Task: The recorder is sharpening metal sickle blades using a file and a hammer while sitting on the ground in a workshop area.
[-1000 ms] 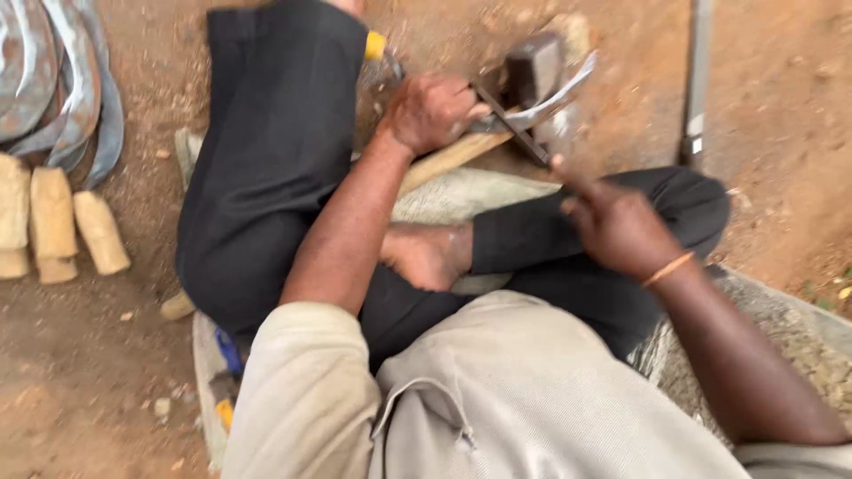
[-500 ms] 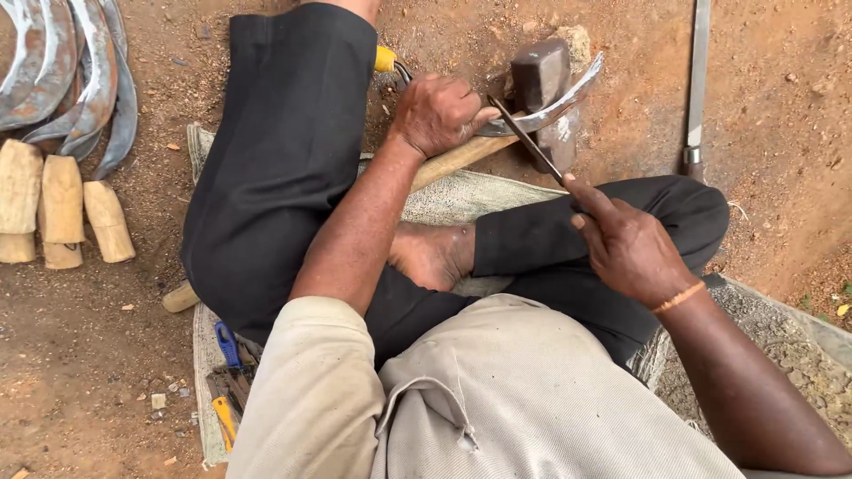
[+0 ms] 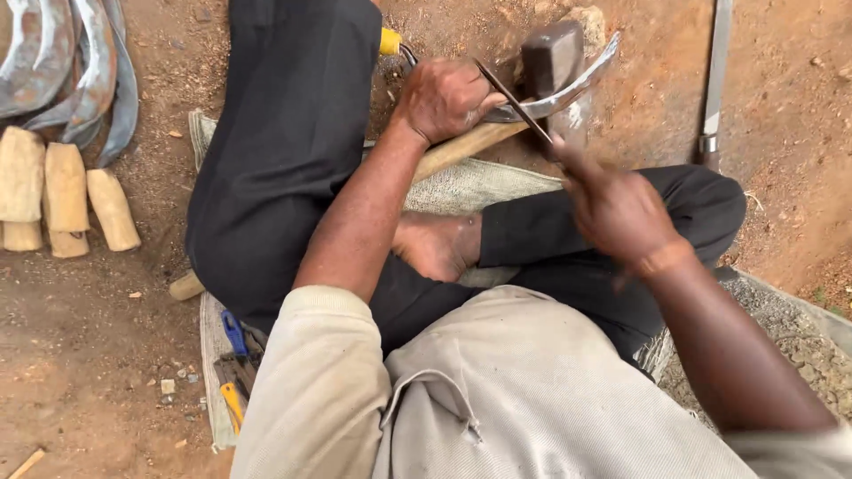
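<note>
My left hand (image 3: 448, 96) grips a curved steel sickle blade (image 3: 568, 84) and presses it against a small iron anvil block (image 3: 552, 55) set in the dirt. In my right hand (image 3: 617, 208), which is blurred, I hold a thin dark file (image 3: 510, 98) whose tip lies across the blade near my left hand. A wooden handle (image 3: 466, 146) runs under my left wrist. I sit cross-legged in dark trousers, one bare foot (image 3: 439, 244) showing between my knees.
Several finished sickles with pale wooden handles (image 3: 62, 191) lie at the left on the dirt. Small tools with blue and yellow grips (image 3: 232, 368) rest on a cloth by my left hip. A metal rod (image 3: 714, 80) lies at the upper right. A concrete edge (image 3: 790, 328) runs at the right.
My right hand has moved toward me and to the right, drawing the file along the blade. My left hand stays on the blade at the anvil.
</note>
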